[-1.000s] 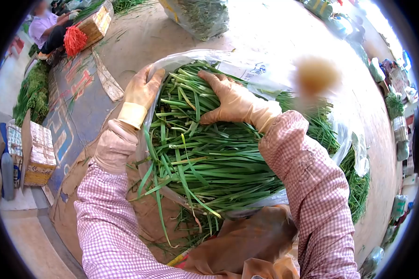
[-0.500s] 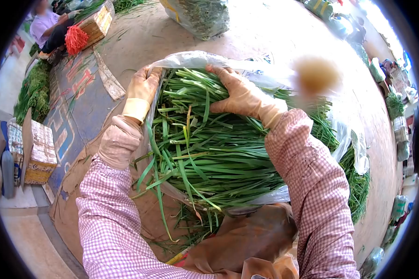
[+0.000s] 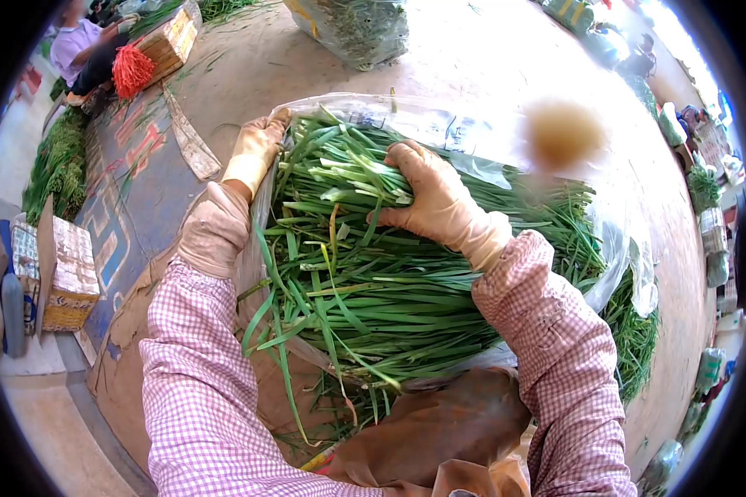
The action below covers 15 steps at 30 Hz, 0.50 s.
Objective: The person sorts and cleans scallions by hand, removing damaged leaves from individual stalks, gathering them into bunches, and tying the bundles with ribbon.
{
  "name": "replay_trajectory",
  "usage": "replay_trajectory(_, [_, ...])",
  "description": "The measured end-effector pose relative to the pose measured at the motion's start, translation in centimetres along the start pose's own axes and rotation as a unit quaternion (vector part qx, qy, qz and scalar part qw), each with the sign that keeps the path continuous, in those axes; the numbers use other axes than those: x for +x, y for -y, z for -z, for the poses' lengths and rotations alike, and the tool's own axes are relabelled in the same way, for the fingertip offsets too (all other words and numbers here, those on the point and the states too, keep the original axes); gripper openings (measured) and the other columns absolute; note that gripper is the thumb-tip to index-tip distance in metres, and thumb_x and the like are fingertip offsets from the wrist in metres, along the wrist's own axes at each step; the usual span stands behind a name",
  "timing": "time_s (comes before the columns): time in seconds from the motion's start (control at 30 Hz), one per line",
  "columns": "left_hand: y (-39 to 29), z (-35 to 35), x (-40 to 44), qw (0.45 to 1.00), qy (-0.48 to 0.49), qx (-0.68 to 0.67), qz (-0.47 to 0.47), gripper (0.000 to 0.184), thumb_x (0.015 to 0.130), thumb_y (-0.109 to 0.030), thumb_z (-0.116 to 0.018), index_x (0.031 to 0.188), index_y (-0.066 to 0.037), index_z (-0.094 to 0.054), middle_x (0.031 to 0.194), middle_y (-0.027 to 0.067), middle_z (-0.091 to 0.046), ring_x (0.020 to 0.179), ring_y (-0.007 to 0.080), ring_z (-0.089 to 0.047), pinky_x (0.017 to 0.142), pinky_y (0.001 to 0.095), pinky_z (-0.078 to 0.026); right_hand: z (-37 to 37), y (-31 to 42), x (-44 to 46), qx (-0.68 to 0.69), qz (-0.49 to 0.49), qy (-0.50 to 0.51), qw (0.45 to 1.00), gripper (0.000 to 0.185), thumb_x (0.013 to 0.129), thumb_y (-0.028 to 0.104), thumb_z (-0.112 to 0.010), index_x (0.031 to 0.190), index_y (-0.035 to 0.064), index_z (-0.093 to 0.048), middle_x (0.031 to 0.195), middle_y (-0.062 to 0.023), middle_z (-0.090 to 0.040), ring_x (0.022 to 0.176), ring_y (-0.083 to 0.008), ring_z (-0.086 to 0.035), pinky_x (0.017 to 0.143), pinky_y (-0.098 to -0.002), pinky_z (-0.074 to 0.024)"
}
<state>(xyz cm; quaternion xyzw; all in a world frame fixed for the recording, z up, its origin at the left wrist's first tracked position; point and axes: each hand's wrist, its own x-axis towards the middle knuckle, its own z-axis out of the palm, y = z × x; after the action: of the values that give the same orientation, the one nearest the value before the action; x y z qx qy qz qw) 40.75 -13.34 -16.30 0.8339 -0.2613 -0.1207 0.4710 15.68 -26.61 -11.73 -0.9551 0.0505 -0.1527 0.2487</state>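
Note:
Long green leafy stalks (image 3: 389, 290) lie in a heap inside an open clear plastic bag (image 3: 472, 137) with printing on it. My gloved left hand (image 3: 261, 149) grips the bag's rim at the upper left of the heap, its fingers closed. My gloved right hand (image 3: 439, 199) is curved round the pale ends of a bunch at the top of the heap, thumb below and fingers above. Some loose leaves hang over the near left edge of the bag.
A filled clear bag (image 3: 356, 33) stands beyond. At the upper left a person (image 3: 79, 50) sits by a box (image 3: 171, 41) with red strings (image 3: 133, 70). Another box (image 3: 70, 273) is at the left. A blurred brown spot covers part of the upper right.
The right hand has moved right and slightly down and closed more round the stalk ends. The bag's far rim has shifted back, uncovering more stalks. My left hand stays at the rim.

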Motion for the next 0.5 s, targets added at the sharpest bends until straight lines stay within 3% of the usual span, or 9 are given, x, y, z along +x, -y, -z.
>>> replay_trajectory(0.07, [0.6,0.0,0.1,0.999,0.013,-0.046,-0.026,0.047,0.089,-0.047,-0.059,0.088,0.000,-0.067,0.070,-0.0001,-0.061,0.064,0.0087,-0.049,0.060,0.0258,-0.043,0.0,0.1,-0.2,0.087,-0.020,-0.032,0.995,0.058,0.060,0.023,-0.083,0.106,0.0034,-0.053,0.100,-0.0139,-0.057,0.095,-0.0356,-0.057,0.084,-0.0412,-0.0466])
replay_trajectory(0.1, [1.0,-0.1,0.3,0.999,0.023,-0.040,-0.017,0.044,0.089,-0.045,-0.060,0.085,-0.001,-0.067,0.069,-0.0010,-0.060,0.063,0.0078,-0.048,0.059,0.0257,-0.042,-0.2,-0.1,-0.2,0.119,-0.034,-0.051,0.991,0.057,0.060,0.017,-0.083,0.106,0.0030,-0.053,0.096,-0.0136,-0.059,0.087,-0.0311,-0.060,0.077,-0.0374,-0.0490])
replay_trajectory(0.13, [1.4,-0.2,0.6,0.999,0.032,-0.034,-0.010,0.042,0.089,-0.044,-0.061,0.082,-0.003,-0.067,0.068,-0.0020,-0.059,0.062,0.0069,-0.048,0.057,0.0255,-0.042,-0.5,-0.4,0.1,0.228,-0.076,-0.061,0.969,0.055,0.063,0.017,-0.083,0.106,0.0020,-0.052,0.095,-0.0128,-0.062,0.087,-0.0244,-0.060,0.078,-0.0356,-0.0486])
replay_trajectory(0.2, [2.6,-1.0,0.9,0.998,0.018,-0.056,0.012,0.039,0.089,-0.043,-0.062,0.077,-0.006,-0.066,0.064,-0.0041,-0.055,0.059,0.0055,-0.045,0.054,0.0248,-0.040,0.3,-0.5,1.0,0.279,-0.110,-0.059,0.952,0.056,0.066,0.018,-0.083,0.110,0.0019,-0.052,0.097,-0.0129,-0.062,0.091,-0.0202,-0.058,0.081,-0.0334,-0.0474])
replay_trajectory(0.27, [2.7,-0.7,0.5,0.997,0.030,-0.058,-0.040,0.042,0.088,-0.044,-0.060,0.080,-0.004,-0.067,0.061,0.0035,-0.058,0.057,0.0130,-0.049,0.056,0.0320,-0.043,1.3,0.4,2.1,0.263,-0.129,-0.028,0.956,0.064,0.065,0.018,-0.083,0.118,0.0030,-0.050,0.101,-0.0140,-0.064,0.097,-0.0220,-0.058,0.086,-0.0335,-0.0461])
replay_trajectory(0.3, [2.1,-0.8,0.6,1.000,0.020,-0.010,-0.015,0.044,0.089,-0.046,-0.059,0.077,-0.004,-0.066,0.060,0.0037,-0.057,0.056,0.0134,-0.049,0.055,0.0324,-0.042,1.3,0.2,2.7,0.222,-0.115,-0.022,0.968,0.074,0.066,0.022,-0.083,0.127,0.0047,-0.046,0.107,-0.0164,-0.063,0.104,-0.0245,-0.058,0.090,-0.0343,-0.0449])
replay_trajectory(0.4, [1.4,-0.6,-0.2,0.999,0.033,0.021,-0.014,0.051,0.090,-0.051,-0.054,0.070,-0.004,-0.062,0.057,0.0047,-0.053,0.054,0.0142,-0.048,0.054,0.0338,-0.041,3.3,1.7,5.4,0.103,-0.240,0.169,0.950,0.056,0.075,0.039,-0.072,0.117,0.0043,-0.058,0.109,-0.0181,-0.063,0.107,-0.0313,-0.057,0.092,-0.0377,-0.0442])
replay_trajectory(0.47, [0.0,-0.3,-1.3,0.999,0.024,0.036,-0.015,0.056,0.090,-0.055,-0.051,0.066,-0.005,-0.058,0.053,0.0029,-0.049,0.050,0.0145,-0.045,0.051,0.0353,-0.038,2.1,1.7,5.7,0.017,-0.170,0.154,0.973,0.046,0.078,0.038,-0.067,0.109,0.0047,-0.064,0.105,-0.0194,-0.064,0.104,-0.0346,-0.058,0.091,-0.0404,-0.0447])
replay_trajectory(0.5, [0.1,-0.3,-1.6,0.999,0.019,0.012,-0.041,0.056,0.089,-0.055,-0.051,0.066,-0.005,-0.057,0.053,0.0026,-0.049,0.050,0.0145,-0.044,0.050,0.0352,-0.038,0.9,0.5,5.7,-0.052,-0.047,0.124,0.990,0.042,0.078,0.033,-0.065,0.109,0.0052,-0.064,0.101,-0.0201,-0.064,0.099,-0.0357,-0.059,0.089,-0.0417,-0.0464])
